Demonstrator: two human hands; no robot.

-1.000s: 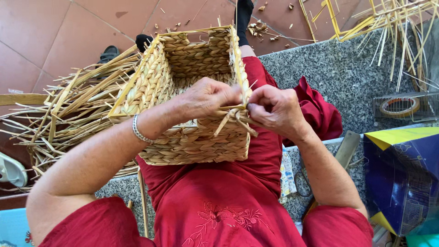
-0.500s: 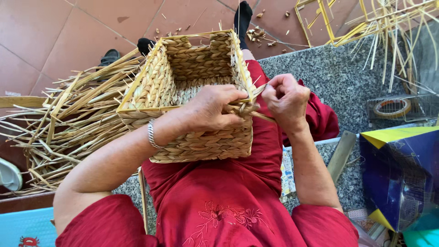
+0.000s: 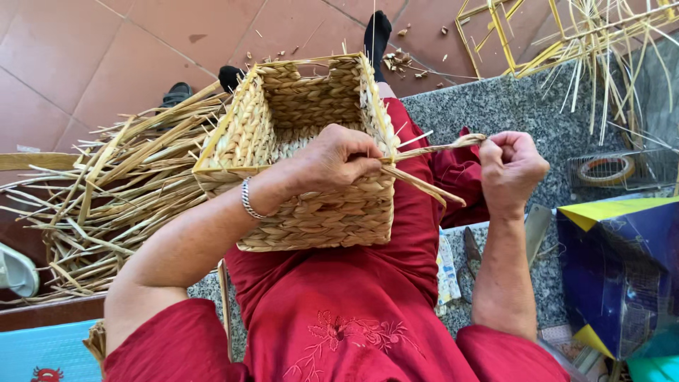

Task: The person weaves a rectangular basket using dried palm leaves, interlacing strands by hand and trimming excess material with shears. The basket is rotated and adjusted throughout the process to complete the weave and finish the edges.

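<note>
Head view, only one: woven straw basket (image 3: 304, 155) sits on the person's lap, open side facing away, rectangular, yellow frame edge showing at the rim. Left hand (image 3: 332, 159) presses on the near right corner of the rim, fingers curled together and pinching the weave where a straw strand (image 3: 438, 148) exits. Right hand (image 3: 513, 166) is a closed fist clamped on the far end of that strand, strand taut between the two hands. Risks, as I read it: strand looks dry and twisted, so a hard pull could snap it at the pinch point or fray it; if the left-hand pinch slips, the last plait loosens and the corner gaps. Basket is only held by lap and one hand, so a sideways pull could tip it toward the loose straw pile (image 3: 106, 191) on the floor. Scissors (image 3: 470, 255) lie on the granite ledge (image 3: 495, 106) near the right forearm, elbow could knock them.
</note>
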